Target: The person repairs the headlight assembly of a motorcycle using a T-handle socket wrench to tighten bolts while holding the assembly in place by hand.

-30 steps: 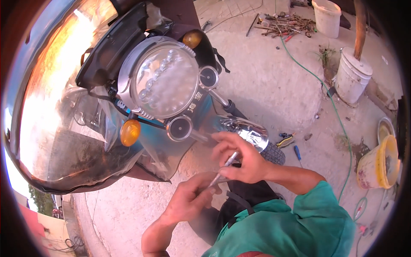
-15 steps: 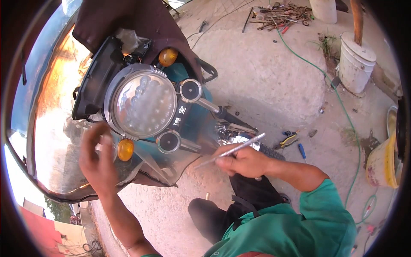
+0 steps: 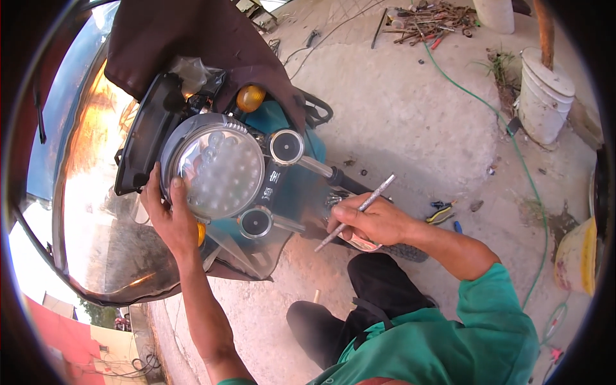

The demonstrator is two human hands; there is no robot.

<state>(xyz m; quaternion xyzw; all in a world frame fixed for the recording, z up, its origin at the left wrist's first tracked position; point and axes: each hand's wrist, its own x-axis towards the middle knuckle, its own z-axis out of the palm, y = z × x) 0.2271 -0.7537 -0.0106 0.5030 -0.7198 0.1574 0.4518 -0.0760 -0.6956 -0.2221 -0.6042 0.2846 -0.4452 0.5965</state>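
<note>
In front of me stands a motor vehicle with a large round headlight in a silver rim. My left hand grips the headlight's lower left edge, the thumb at the lens and the fingers at the rim. It partly covers the lower amber turn signal. Another amber turn signal sits above the headlight. My right hand is closed round a thin grey metal rod, held slanting beside the front fork. Two round dark-centred caps top the fork tubes. A black panel stands left of the headlight.
A heap of loose tools lies on the concrete at the far right. Yellow-handled pliers lie near my right forearm. A green hose runs down the right side, past a white bucket and a yellow-rimmed bucket.
My left hand has moved from beside the lower turn signal up onto the headlight's edge. My right hand still holds the rod, now tilted more steeply. The view has shifted slightly.
</note>
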